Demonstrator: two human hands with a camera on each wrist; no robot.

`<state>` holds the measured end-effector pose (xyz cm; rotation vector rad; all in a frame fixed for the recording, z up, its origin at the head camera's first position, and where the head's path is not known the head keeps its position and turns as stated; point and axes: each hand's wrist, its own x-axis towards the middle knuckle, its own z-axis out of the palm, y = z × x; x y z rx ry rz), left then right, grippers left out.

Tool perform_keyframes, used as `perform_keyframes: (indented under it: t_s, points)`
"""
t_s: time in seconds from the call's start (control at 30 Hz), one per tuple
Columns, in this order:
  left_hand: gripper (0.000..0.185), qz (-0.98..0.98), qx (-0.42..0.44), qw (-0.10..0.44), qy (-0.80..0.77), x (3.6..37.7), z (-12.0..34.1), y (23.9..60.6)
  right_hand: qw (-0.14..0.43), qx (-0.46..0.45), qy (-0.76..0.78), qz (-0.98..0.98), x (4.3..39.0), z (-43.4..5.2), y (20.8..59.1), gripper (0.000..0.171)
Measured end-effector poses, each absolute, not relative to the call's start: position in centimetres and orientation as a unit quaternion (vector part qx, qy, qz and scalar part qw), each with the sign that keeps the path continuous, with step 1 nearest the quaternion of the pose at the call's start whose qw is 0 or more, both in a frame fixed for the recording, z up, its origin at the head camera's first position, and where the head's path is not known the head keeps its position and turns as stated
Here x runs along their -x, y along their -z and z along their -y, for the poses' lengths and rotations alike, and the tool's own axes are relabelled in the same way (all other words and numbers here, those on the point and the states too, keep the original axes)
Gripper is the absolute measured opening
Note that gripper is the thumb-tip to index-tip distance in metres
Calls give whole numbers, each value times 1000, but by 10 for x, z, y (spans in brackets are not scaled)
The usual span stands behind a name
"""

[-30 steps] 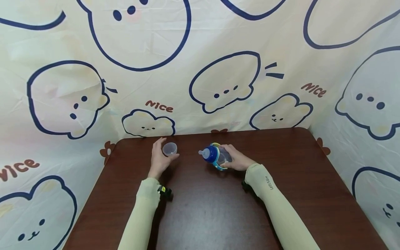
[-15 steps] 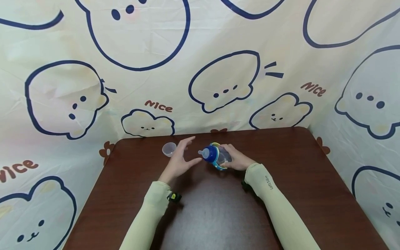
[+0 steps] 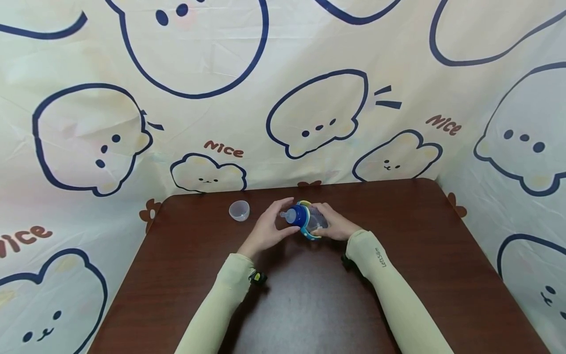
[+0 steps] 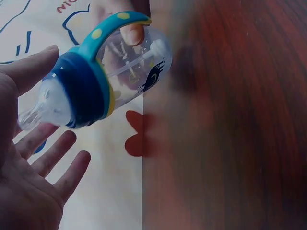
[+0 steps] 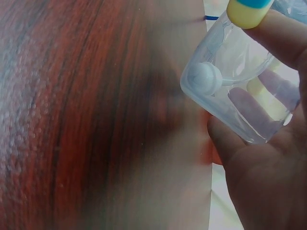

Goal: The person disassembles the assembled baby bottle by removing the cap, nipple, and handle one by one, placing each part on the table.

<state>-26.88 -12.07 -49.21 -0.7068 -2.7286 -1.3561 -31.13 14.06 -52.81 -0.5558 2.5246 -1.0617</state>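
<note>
- Head view: the right hand (image 3: 334, 227) grips a baby bottle (image 3: 306, 221) by its clear body, fingers and thumb wrapped around it, holding it tilted above the far middle of the brown table (image 3: 398, 275) with the teat pointing left.
- Left hand (image 3: 269, 228) sits right at the teat end — fingers spread and relaxed, cupping towards the blue collar (image 3: 299, 216) without closing on it. From this view, whether the fingertips touch the collar is hard to tell.
- Left wrist view gives the clearest look: the open palm (image 4: 29, 191) lies just under and beside the clear teat (image 4: 41, 108), fingers straight, while the blue collar and the teal handle with yellow dots (image 4: 108, 26) are in place on the bottle.
- Right wrist view shows the bottle's transparent base (image 5: 230, 96) resting in the curled fingers (image 5: 254, 167); a white ball on a straw is visible inside — no liquid that I can make out.
- A small clear cap (image 3: 239, 211) stands on the table left of the hands, well apart from the bottle, open side up.
- Judging progress: the cap is off and set aside, the collar and teat are on the bottle, so any unscrewing of the collar looks not yet done.
- Around the table hangs a cream cloth (image 3: 177, 123) printed with bear outlines.
</note>
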Motion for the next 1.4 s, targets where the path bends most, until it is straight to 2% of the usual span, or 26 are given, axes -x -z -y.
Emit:
perform_keyframes:
  t_s: [0.4,0.67,1.4]
  points:
    - [65,874,224,15,432,273,110,495,172,211,381,-884,311,-139,524,80]
    - [66,869,221,6,442,274,111,498,177,209,375,-886,310,-139,523,81]
    - [61,871,188,26,453,271,103,501,174,211,386,-881,309,-143,525,80]
